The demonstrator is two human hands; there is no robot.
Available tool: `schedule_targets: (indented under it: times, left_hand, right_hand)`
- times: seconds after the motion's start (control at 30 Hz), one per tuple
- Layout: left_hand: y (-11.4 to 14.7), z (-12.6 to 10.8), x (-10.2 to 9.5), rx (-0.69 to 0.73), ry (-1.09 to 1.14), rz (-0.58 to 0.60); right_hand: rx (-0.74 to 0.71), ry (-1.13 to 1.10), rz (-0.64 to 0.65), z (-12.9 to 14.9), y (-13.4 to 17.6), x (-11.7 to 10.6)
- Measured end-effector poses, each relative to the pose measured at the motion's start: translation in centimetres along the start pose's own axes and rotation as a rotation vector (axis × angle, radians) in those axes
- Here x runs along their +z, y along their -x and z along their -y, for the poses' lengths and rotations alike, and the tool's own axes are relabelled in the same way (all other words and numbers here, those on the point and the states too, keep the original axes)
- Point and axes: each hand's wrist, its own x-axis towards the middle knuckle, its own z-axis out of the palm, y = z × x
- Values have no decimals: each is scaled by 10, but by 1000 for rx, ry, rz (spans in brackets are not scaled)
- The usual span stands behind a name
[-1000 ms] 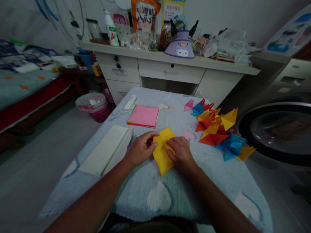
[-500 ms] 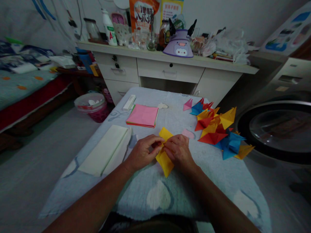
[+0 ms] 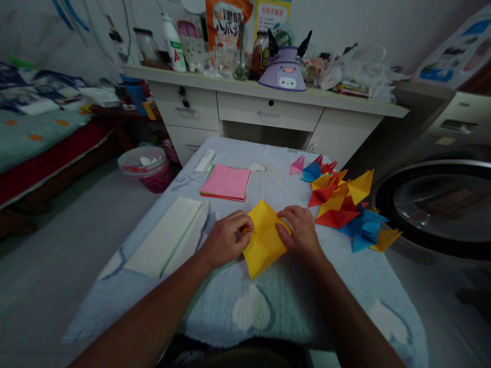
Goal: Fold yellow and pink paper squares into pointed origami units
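A yellow sheet of origami paper [image 3: 264, 237] is spread out between my hands above the cloth, one corner pointing away from me and creases showing on its face. My left hand [image 3: 230, 236] pinches its left corner between thumb and fingers. On the other side, my right hand [image 3: 301, 230] holds the right corner, thumb and fingers gripping the edge. Left of centre lies a stack of square coloured paper [image 3: 226, 182], pink on top. A heap of folded paper cranes [image 3: 341, 207] in red, yellow, blue and pink sits to the right.
A patterned cloth [image 3: 251, 312] covers the table. Folded pale paper [image 3: 164, 237] lies left of my left hand, and a small white box [image 3: 205, 161] stands farther back. Beyond is a cabinet [image 3: 268, 110] with jars and bags on top. A washing machine [image 3: 452, 133] stands right; a pink bin [image 3: 149, 171] left.
The yellow paper, a narrow folded strip before, is now opened out into a wider diamond. My right hand has moved right, away from my left hand, which stays nearly in place.
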Motion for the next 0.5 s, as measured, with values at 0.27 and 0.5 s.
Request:
schedule_targets:
  times: [0.27, 0.5]
  left_hand:
    - [0, 2, 1, -14, -38, -29]
    - [1, 6, 1, -25, -63, -52]
  right_hand:
    - [388, -327, 336, -11, 2, -24]
    - [284, -493, 430, -5, 4, -25]
